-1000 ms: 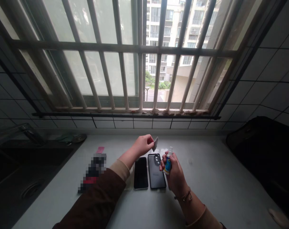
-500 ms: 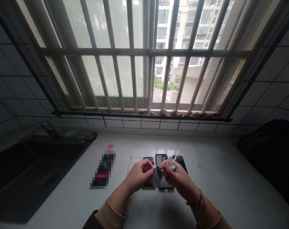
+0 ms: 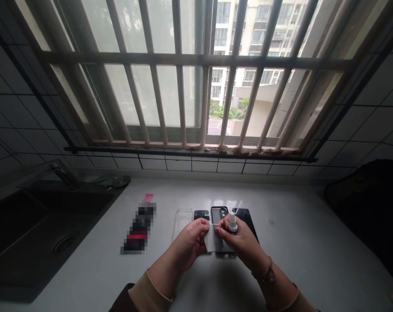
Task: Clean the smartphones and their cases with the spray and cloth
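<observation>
The left hand [image 3: 188, 242] is half closed, its fingers pinching the edge of a grey cloth [image 3: 212, 241]. The right hand [image 3: 238, 245] is curled around a small spray bottle [image 3: 233, 226] with a white nozzle, its fingertips at the top of the cloth; whether they grip the cloth too is hidden. A beaded bracelet [image 3: 268, 274] circles the right wrist.

Just under the hands, the cloth overlaps a phone in a dark case [image 3: 220, 214] with a round camera bump. Beside it are a black phone [image 3: 201, 215], a clear phone case [image 3: 183, 223] and, tilted to the right, a black slab [image 3: 246, 218]. No writing on the bottle or phones can be read.

Further left, a pixelated packet [image 3: 140, 227] and a pink slip [image 3: 147, 198] lie on the white counter [image 3: 297, 234]. The counter's left side meets a dark sink [image 3: 63, 242], and a black bag [image 3: 362, 203] stands at its right. Open counter stretches between the slab and the bag.
</observation>
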`<state>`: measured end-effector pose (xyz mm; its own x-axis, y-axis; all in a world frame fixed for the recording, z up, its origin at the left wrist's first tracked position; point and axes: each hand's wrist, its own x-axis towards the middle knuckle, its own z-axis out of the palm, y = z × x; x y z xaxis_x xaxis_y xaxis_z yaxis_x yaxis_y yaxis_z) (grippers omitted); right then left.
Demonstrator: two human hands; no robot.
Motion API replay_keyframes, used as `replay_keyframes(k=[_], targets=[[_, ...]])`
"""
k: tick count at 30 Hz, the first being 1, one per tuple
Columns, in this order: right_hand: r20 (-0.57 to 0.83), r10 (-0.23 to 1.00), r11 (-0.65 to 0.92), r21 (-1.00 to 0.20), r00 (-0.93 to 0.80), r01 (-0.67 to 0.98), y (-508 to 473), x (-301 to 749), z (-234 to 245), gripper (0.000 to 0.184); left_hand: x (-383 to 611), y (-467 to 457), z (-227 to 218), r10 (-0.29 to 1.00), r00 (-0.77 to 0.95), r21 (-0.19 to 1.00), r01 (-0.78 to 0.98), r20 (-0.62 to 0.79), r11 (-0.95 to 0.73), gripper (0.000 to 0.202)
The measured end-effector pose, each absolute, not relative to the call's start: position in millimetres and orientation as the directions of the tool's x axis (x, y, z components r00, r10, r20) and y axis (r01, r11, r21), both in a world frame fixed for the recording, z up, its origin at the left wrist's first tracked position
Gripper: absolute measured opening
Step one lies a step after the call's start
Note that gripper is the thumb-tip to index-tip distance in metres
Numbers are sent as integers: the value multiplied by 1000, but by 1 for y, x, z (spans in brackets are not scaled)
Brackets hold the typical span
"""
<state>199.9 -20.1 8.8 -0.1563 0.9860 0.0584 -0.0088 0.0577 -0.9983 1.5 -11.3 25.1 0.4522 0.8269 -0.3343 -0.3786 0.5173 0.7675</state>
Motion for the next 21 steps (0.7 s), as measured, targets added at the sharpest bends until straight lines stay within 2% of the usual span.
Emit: replay_keyframes(k=[4,7,9,16,21], targets=[[34,991,5,-976,-131,-217,-23,194,11,44,3,-19,33,794,512,677,-459,-328,576,32],[33,995,5,-960,-99,-278,-25,192,13,45,2,-21,34,773,560,665,-459,-299,590,35],[53,996,34,-967,-67,-254,-26,193,14,44,3,-20,31,783,552,668,-471,-286,576,33],[166,985,167,-986,-52,27,-24,197,10,38,8,-15,18,838,455,741,-441,-302,507,28],[107,994,108,-994,-23,30,-23,200,6,40,6,-13,13,863,388,744,-459,-324,486,29]])
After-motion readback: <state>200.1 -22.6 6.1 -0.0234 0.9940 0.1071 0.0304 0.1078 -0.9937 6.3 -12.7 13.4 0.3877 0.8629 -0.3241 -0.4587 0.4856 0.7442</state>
